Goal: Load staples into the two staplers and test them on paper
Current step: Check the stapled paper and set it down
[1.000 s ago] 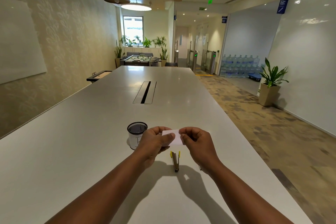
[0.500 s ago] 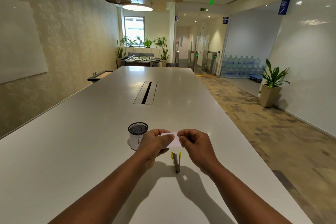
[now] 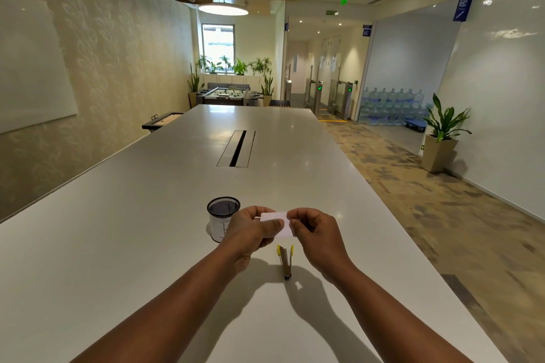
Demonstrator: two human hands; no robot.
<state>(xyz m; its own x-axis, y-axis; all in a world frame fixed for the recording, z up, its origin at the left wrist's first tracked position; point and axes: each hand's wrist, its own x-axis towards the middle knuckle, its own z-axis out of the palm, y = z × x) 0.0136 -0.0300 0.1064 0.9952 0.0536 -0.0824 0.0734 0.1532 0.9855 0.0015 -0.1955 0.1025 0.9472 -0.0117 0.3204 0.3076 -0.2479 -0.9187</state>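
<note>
Left hand (image 3: 250, 230) and right hand (image 3: 317, 236) pinch paper (image 3: 280, 222); mesh cup (image 3: 222, 221) contents unclear.

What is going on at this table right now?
A person holds a small white piece of paper up over the table, pinching it with the left hand and the right hand. Below the hands, a stapler with yellow sides lies on the table, untouched. A mesh cup stands just left of the left hand. Only one stapler shows, and I cannot tell whether it is loaded.
</note>
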